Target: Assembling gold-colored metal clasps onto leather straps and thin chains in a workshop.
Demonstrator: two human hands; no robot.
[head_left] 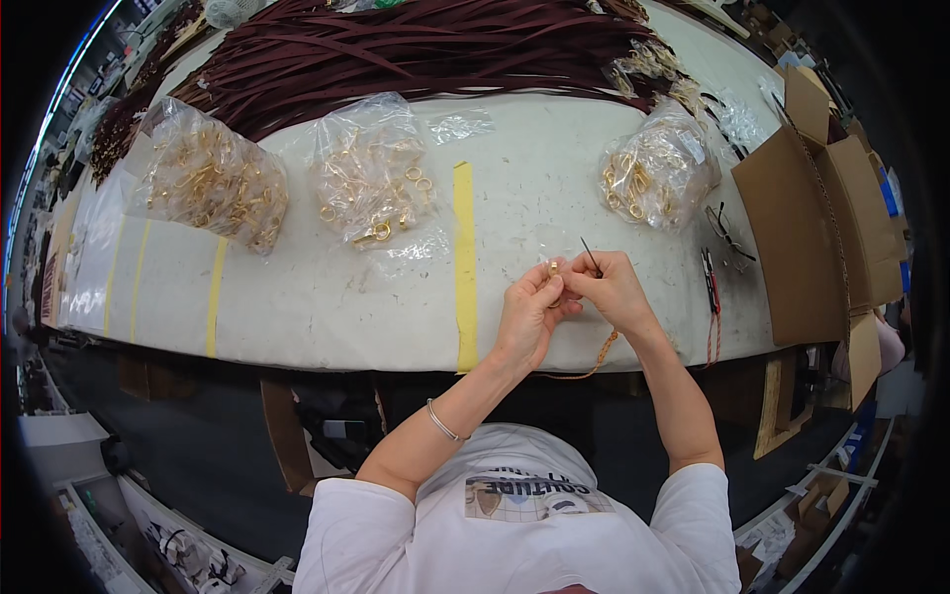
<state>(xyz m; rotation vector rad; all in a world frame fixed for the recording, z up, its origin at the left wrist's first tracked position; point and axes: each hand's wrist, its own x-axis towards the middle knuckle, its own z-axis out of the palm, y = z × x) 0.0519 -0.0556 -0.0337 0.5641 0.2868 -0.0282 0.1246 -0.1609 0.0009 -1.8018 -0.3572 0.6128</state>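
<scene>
My left hand (529,315) pinches a small gold metal fitting (553,268) between thumb and fingers, just above the white table's front edge. My right hand (611,286) sits right beside it, touching it, and grips a thin dark needle-like tool (590,254) that sticks up and back. A tan braided cord (598,362) hangs from under my hands and loops below the table edge. A silver bracelet is on my left wrist.
Three clear bags of gold fittings lie on the white table (336,307): left (213,178), middle (371,168), right (658,168). A heap of dark maroon straps (416,49) fills the back. Red-handled pliers (711,279) and an open cardboard box (807,223) sit at right. Yellow tape strip (464,262).
</scene>
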